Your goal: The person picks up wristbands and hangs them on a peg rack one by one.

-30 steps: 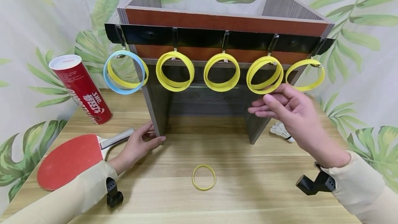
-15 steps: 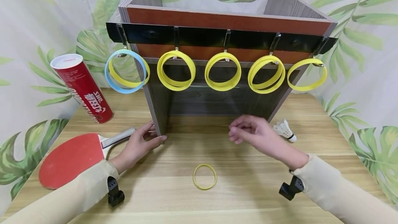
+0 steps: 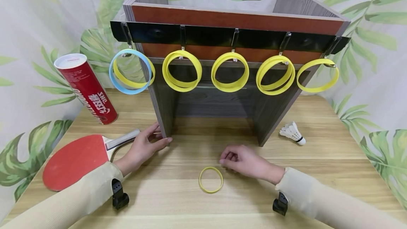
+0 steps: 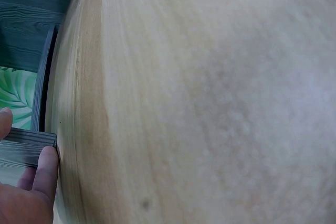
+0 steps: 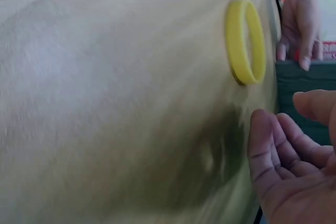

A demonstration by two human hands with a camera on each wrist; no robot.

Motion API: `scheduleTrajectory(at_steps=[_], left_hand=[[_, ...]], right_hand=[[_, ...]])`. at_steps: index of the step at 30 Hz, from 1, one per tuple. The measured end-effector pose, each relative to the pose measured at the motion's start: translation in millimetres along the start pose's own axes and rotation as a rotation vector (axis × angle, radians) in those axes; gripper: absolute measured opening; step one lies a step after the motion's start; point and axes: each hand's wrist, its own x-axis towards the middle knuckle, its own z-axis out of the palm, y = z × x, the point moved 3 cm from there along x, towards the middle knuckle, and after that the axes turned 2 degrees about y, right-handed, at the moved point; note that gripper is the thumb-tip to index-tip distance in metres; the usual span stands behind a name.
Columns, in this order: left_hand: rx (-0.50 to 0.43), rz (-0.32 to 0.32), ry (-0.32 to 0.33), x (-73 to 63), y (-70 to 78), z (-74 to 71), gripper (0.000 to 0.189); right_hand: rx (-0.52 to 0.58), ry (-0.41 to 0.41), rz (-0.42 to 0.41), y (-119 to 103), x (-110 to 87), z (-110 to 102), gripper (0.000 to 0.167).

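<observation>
My left hand point(image 3: 143, 150) grips the lower front edge of the grey wooden stand's left side panel point(image 3: 163, 116). In the left wrist view, thumb and fingers point(image 4: 46, 174) lie on either side of that panel. A yellow ring point(image 3: 200, 179), like a silicone wristband, lies flat on the table. My right hand point(image 3: 243, 161) hovers just beyond it to the right, fingers loosely bent, holding nothing. The right wrist view has the same yellow ring point(image 5: 239, 51) ahead of the fingertips point(image 5: 261, 124). Along the stand's black strip point(image 3: 206, 35), hooks carry several yellow rings point(image 3: 165, 75) and a blue ring point(image 3: 111, 71).
Left of the stand are a red shuttlecock tube point(image 3: 90, 91) and a red table tennis bat point(image 3: 76, 162), its handle beside my left hand. A white shuttlecock point(image 3: 290, 132) lies on the wooden table point(image 3: 178, 204) to the right. Leaf-print cloth point(image 3: 28, 10) hangs behind.
My right hand has come down from the hanging rings at the right, moving left and toward me near the ring on the table. The left hand stays on the panel.
</observation>
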Motion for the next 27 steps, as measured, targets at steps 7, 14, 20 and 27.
scheduleTrajectory(at_steps=[7, 14, 20, 27], left_hand=[[-0.009, -0.003, 0.011, -2.2, 0.6, -2.5, 0.066], [0.006, 0.011, 0.013, -2.3, 2.2, -4.9, 0.067], [0.002, 0.010, -0.005, 0.3, 1.2, -0.3, 0.068], [0.002, -0.006, -0.005, -0.4, 1.9, -0.4, 0.070]], right_hand=[[-0.183, -0.026, 0.003, -6, 7.0, 17, 0.011], [-0.226, -0.058, 0.040, -14, 14.6, 24, 0.014], [-0.215, -0.063, 0.009, -12, 10.7, 22, 0.010], [-0.055, -0.094, 0.002, -11, 8.6, 20, 0.006]])
